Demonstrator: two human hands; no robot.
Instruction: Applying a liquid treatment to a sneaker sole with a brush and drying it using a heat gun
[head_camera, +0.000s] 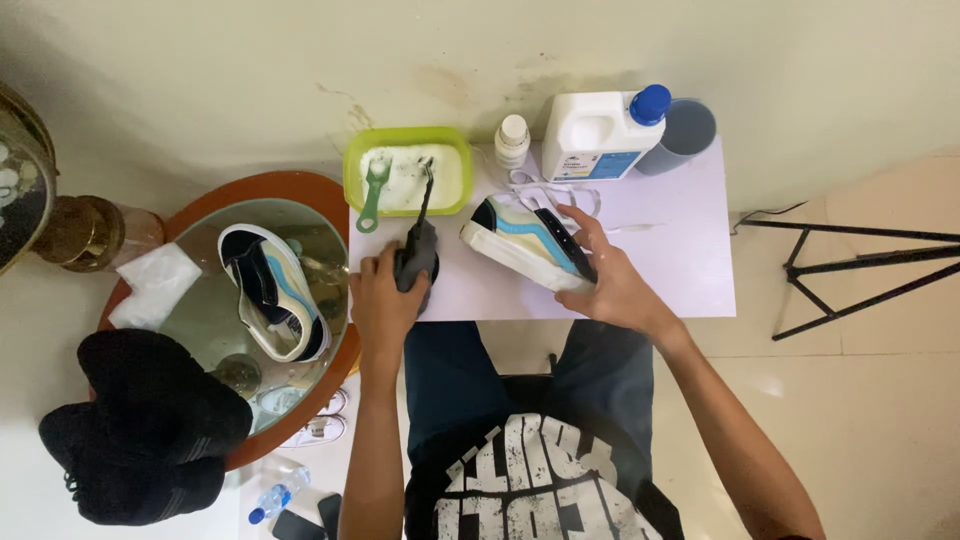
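At the far edge of the white rectangular sheet (680, 250) we see a white plastic jug with a blue screw cap (600, 135), squarish, with a blue-and-white label low on its front; we cannot read the label. Touching its right side lies a grey round cup (688, 130) on its side at the sheet's far right corner. Just left of the jug stands a small white bottle with a white cap (512, 140). At the far left corner sits a lime-green rectangular plastic tray (408, 170) holding white foam, with a green-handled brush (373, 195) lying over its left rim.

Our right hand (610, 280) grips a cream, light-blue and black sneaker (525, 245) near the middle of the sheet: the fingers reach into the shoe's opening and press along its black collar, while the sole faces us and the toe points toward the tray. Loose white laces (545, 190) lie between the shoe and the jug.

Our left hand (385, 300) is closed around a black brush handle (415, 255) at the sheet's near left edge, fingers wrapped over it; its thin end points up into the tray's foam.

Left of the sheet, a round wooden-rimmed glass table (300, 185) carries the matching second sneaker (272, 290), with a white folded cloth (155, 285) on its left edge and a black bundle of fabric (140, 420) at its near edge.
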